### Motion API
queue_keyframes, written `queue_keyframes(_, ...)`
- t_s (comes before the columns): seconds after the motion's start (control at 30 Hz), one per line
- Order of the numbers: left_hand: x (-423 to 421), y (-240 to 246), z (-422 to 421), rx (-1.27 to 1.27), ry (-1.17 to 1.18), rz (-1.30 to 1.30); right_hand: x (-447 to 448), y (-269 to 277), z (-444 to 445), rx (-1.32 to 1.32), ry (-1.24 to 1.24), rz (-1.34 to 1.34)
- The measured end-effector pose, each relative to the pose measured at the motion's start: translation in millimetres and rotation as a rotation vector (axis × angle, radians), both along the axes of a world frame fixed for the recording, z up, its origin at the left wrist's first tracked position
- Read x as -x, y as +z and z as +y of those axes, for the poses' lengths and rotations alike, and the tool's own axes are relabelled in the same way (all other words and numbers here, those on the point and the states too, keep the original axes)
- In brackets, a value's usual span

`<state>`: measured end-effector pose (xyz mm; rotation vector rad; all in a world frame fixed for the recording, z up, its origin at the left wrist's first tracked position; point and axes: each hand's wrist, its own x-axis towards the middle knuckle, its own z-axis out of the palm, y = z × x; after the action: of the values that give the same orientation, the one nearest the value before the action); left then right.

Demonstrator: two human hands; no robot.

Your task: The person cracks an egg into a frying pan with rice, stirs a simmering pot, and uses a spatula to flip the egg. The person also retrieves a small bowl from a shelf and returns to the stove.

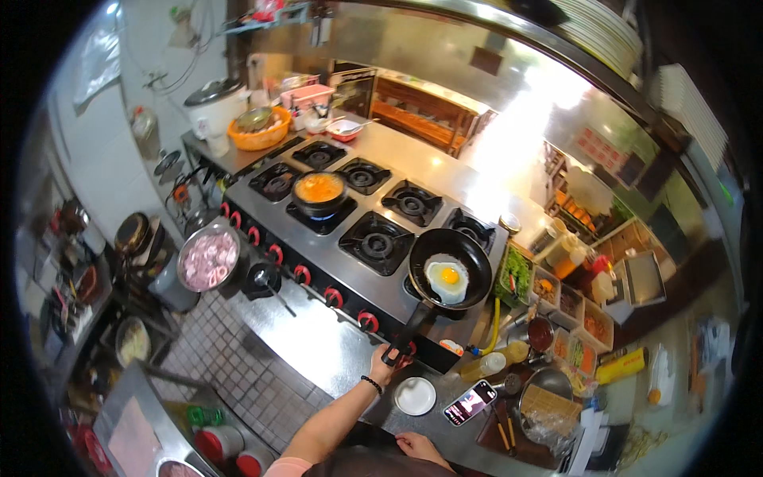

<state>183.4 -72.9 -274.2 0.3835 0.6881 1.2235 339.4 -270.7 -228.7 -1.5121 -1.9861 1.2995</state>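
Observation:
My left hand [386, 365], with a dark beaded bracelet at the wrist, is at the stove's front edge. The end of the black frying pan's handle crosses in front of it, and its fingers reach beside a red burner knob [408, 348]; their grip is partly hidden. The black frying pan [422, 262] sits on the right front burner with a fried egg [449, 278] in it, the yolk whole and yellow. My right hand [420, 447] rests low near my body, fingers loosely curled, its palm hidden. A small white plate [415, 396] lies between the hands and a smartphone [471, 403].
A dark pot [320, 203] of orange food sits over a blue flame. Left of the stove is a metal bowl [208, 257] of raw meat. Squeeze bottles, ingredient tubs [596, 325] and a metal bowl with a bamboo mat [551, 405] crowd the right. A yellow hose [496, 328] bends beside the stove.

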Motion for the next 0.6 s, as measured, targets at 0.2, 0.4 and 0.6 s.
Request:
queue_keyframes(0.2,47.8,26.9,11.5,-0.049,0.134,0.894,15.0,-6.1,36.7,0.040,0.084,-0.053)
queue_keyframes(0.4,229.5,71.2,90.7,-0.362,0.721,1.601,38.2,-19.6,45.3,0.095,0.014,-0.051)
queue_keyframes(0.6,342.4,93.2,150.9,-0.398,0.348,2.168,109.1,-30.6,85.5,0.092,-0.100,-0.084)
